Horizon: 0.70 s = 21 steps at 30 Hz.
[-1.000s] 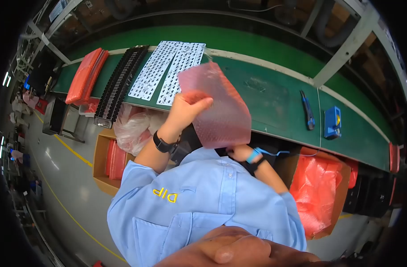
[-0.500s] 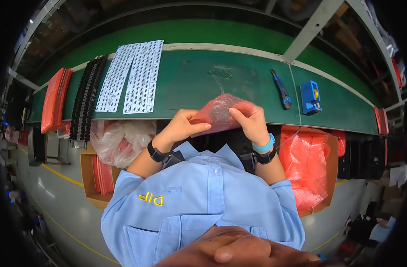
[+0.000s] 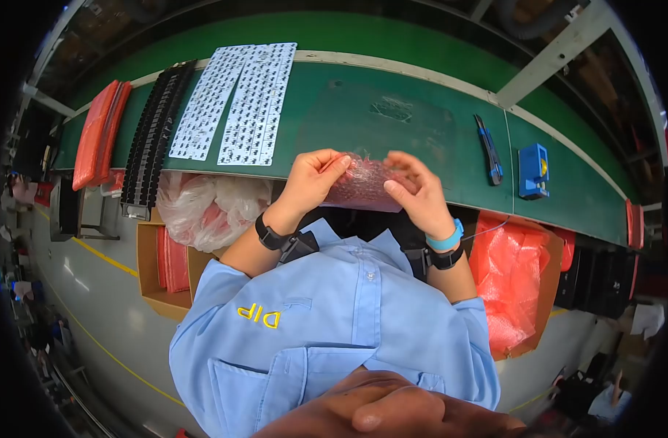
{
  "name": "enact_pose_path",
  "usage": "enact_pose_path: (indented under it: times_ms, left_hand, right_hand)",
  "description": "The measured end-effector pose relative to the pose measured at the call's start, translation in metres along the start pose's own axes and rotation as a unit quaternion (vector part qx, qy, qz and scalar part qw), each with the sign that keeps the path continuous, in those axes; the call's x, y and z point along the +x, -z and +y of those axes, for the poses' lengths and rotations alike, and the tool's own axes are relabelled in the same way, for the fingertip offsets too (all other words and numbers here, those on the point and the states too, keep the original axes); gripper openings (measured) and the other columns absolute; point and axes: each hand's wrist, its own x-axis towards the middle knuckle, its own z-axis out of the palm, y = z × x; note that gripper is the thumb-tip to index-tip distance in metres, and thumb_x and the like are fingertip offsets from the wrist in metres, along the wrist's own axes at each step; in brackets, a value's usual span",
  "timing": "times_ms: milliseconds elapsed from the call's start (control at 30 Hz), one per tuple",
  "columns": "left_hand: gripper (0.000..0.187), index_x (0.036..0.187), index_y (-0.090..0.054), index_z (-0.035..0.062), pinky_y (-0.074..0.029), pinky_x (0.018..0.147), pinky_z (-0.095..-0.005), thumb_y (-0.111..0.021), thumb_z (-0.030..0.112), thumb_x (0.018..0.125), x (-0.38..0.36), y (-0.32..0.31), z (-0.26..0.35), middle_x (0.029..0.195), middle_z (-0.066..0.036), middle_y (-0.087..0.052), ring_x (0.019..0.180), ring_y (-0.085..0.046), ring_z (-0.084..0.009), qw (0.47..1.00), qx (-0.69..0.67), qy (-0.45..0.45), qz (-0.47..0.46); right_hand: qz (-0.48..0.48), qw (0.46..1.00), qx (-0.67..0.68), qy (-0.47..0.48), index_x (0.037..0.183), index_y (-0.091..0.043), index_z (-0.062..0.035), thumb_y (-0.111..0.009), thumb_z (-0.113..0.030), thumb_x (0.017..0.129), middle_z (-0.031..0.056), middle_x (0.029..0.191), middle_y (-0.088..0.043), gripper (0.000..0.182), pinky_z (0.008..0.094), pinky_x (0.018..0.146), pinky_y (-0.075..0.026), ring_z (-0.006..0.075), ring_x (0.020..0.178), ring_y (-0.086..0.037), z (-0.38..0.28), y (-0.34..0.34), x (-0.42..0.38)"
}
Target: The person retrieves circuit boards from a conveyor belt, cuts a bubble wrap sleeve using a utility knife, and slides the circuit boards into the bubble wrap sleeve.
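A pink bubble-wrap bag [image 3: 363,182] is held at the front edge of the green bench. My left hand [image 3: 311,181] is closed, pinching the bag's upper left edge between thumb and fingers. My right hand [image 3: 423,196] is at the bag's right end, thumb and fingers apart, the fingertips slightly blurred. Whether its thumb touches the film cannot be made out. Any contents of the bag are hidden.
White boards with black parts [image 3: 257,109] lie left, beside black slotted racks [image 3: 153,135] and a stack of red bubble-wrap packs [image 3: 100,135]. To the right are a utility knife [image 3: 489,150] and a blue tape dispenser [image 3: 533,171]. Cartons [image 3: 542,310] of bubble wrap stand below.
My left hand has moved up to the bag's upper left edge. The right hand has loosened, its fingers spreading. The bag's raised top has come down. The whole view has shifted slightly.
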Motion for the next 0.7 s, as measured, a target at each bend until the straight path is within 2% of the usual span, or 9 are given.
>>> enact_pose_path:
  times_ms: [33,67,167,200,300,367,500,700]
  left_hand:
    - [0.019,0.099,-0.070,-0.0027,-0.050,0.068,-0.0214,-0.062,0.014,0.098,0.000,-0.002,0.002,0.086,-0.003,-0.070,0.075,-0.061,-0.0058,1.000,0.007,0.005,-0.010]
    - [0.019,0.099,-0.070,-0.0030,-0.050,0.068,-0.0211,-0.062,0.013,0.098,0.000,-0.005,0.002,0.086,-0.002,-0.070,0.075,-0.061,-0.0053,1.000,0.015,0.011,-0.021]
    - [0.018,0.100,-0.070,-0.0031,-0.051,0.070,-0.0213,-0.062,0.013,0.098,-0.004,-0.013,-0.005,0.087,-0.003,-0.070,0.076,-0.062,-0.0058,0.999,0.006,0.029,-0.044]
    - [0.018,0.100,-0.070,-0.0032,-0.052,0.070,-0.0214,-0.062,0.013,0.098,-0.004,-0.014,-0.006,0.088,-0.003,-0.070,0.077,-0.063,-0.0061,0.998,0.002,0.035,-0.049]
    - [0.015,0.100,-0.070,-0.0022,-0.052,0.072,-0.0214,-0.063,0.010,0.096,-0.004,-0.009,0.000,0.089,-0.003,-0.070,0.079,-0.062,-0.0059,0.997,-0.012,0.055,-0.059]
    - [0.014,0.100,-0.070,-0.0017,-0.051,0.072,-0.0213,-0.064,0.009,0.096,-0.003,-0.006,0.010,0.089,-0.003,-0.070,0.080,-0.062,-0.0058,0.996,-0.019,0.067,-0.056]
    - [0.013,0.103,-0.070,-0.0026,-0.052,0.075,-0.0220,-0.066,0.005,0.093,0.003,-0.006,0.029,0.092,-0.004,-0.071,0.083,-0.064,-0.0069,0.990,0.083,0.019,-0.114]
    - [0.017,0.106,-0.069,-0.0027,-0.054,0.075,-0.0228,-0.068,0.007,0.092,0.011,-0.002,0.021,0.094,-0.006,-0.071,0.085,-0.066,-0.0087,0.993,0.014,0.035,-0.111]
  right_hand:
    - [0.041,0.998,-0.010,0.038,0.101,-0.069,0.0024,-0.068,-0.010,0.093,0.0042,0.085,-0.070,0.015,0.0229,0.071,-0.050,0.0099,0.075,-0.062,-0.008,0.000,0.002]
    - [0.048,0.998,-0.011,0.035,0.101,-0.069,0.0024,-0.068,-0.010,0.093,0.0042,0.085,-0.070,0.015,0.0229,0.071,-0.050,0.0099,0.075,-0.062,-0.014,0.005,0.005]
    - [-0.134,0.975,-0.172,0.051,0.101,-0.069,0.0034,-0.069,-0.008,0.091,0.0032,0.087,-0.070,0.015,0.0233,0.073,-0.051,0.0086,0.077,-0.062,-0.027,0.022,0.014]
    - [-0.132,0.975,-0.171,0.050,0.101,-0.069,0.0034,-0.069,-0.008,0.091,0.0032,0.087,-0.070,0.015,0.0233,0.073,-0.051,0.0086,0.077,-0.062,-0.024,0.022,0.013]
    - [-0.130,0.989,-0.064,-0.033,0.097,-0.071,0.0032,-0.073,-0.011,0.086,0.0037,0.080,-0.070,0.018,0.0236,0.067,-0.050,0.0083,0.070,-0.060,-0.006,0.017,0.014]
    - [-0.132,0.989,-0.068,-0.027,0.096,-0.071,0.0033,-0.073,-0.010,0.086,0.0039,0.079,-0.070,0.017,0.0237,0.066,-0.050,0.0080,0.070,-0.060,-0.006,0.013,0.014]
    - [-0.128,0.989,-0.077,-0.006,0.094,-0.071,0.0037,-0.072,-0.010,0.086,0.0040,0.077,-0.069,0.015,0.0241,0.063,-0.050,0.0071,0.069,-0.059,-0.002,0.002,0.009]
    - [-0.118,0.986,-0.121,0.000,0.092,-0.071,0.0043,-0.070,-0.010,0.088,0.0017,0.074,-0.068,0.015,0.0237,0.060,-0.048,0.0049,0.068,-0.057,-0.006,-0.003,0.010]
